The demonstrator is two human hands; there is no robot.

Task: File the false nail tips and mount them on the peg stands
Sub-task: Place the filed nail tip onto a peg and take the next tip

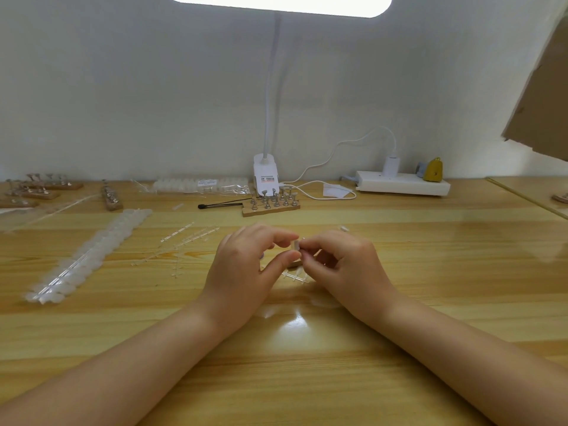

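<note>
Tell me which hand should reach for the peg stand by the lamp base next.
Probably the left hand. Both hands pinch a small piece between them, but the peg stand lies ahead, slightly on the left hand's side, with open table between. The right hand could keep its grip on the piece.

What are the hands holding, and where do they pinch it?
Both the left hand and the right hand pinch one small pale piece between their fingertips, probably a nail tip. Which part they grip is too small to tell.
</note>
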